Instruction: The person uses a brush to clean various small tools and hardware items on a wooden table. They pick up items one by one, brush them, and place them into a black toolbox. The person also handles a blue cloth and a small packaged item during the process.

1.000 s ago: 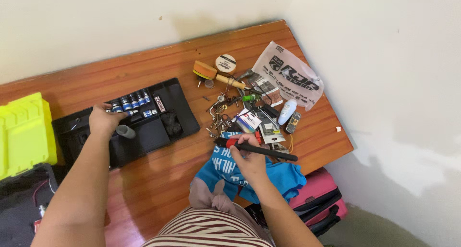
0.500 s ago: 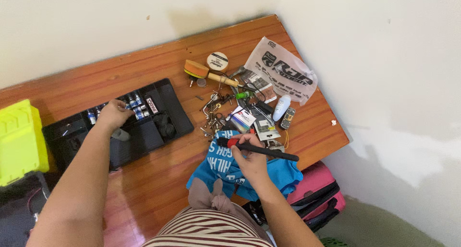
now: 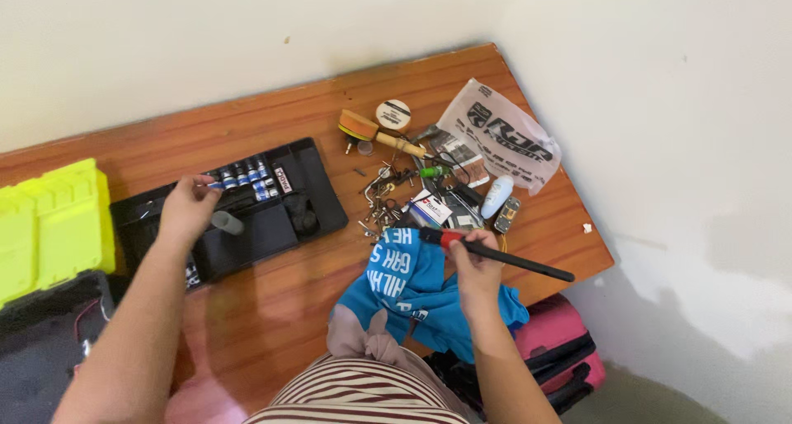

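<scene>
Pinching a small bit point(image 3: 216, 185) over the black tray point(image 3: 318, 197), the left hand point(image 3: 188, 209) grasps it; the right hand point(image 3: 477, 269) clenches a screwdriver point(image 3: 495, 256).

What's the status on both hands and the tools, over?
Left hand picking at blue-tipped bits in black tray. Right hand grips red-and-black tool. Loose clutter between.

tray point(image 3: 318, 205) black; toolbox point(image 3: 49, 226) yellow; cloth point(image 3: 412, 288) blue; shirt point(image 3: 363, 399) striped; suitcase point(image 3: 561, 350) pink
</scene>
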